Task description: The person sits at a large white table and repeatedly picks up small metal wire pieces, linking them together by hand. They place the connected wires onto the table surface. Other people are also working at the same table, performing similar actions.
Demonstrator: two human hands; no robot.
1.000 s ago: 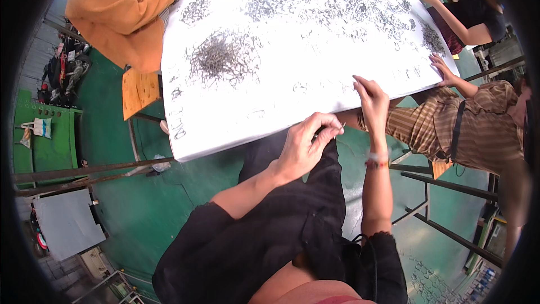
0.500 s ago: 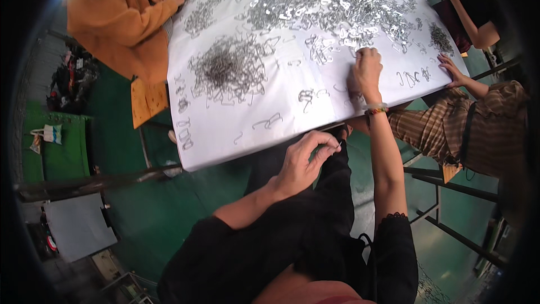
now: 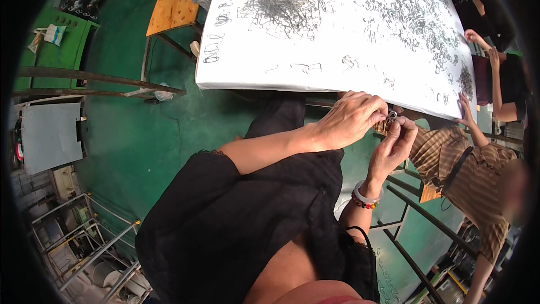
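My left hand (image 3: 351, 119) and my right hand (image 3: 395, 145) meet just off the near edge of the white-covered table (image 3: 247, 75). Between their pinched fingertips is a small bent metal hook (image 3: 391, 116); whether it is one piece or two linked together is too small to tell. Both hands are closed on it. Just beyond them on the tabletop lie a small cluster of hooks (image 3: 350, 63) and a few loose hooks (image 3: 306, 68).
A dense heap of thin wire hooks (image 3: 278, 4) lies at the table's left, with many more hooks (image 3: 388, 8) spread across its far side. To my right sits a person in a striped brown garment (image 3: 450, 163). A wooden stool (image 3: 171, 14) stands left of the table.
My right hand has come back from the hooks on the table to meet my left at the edge. The view has shifted, so the table now appears higher and farther right.
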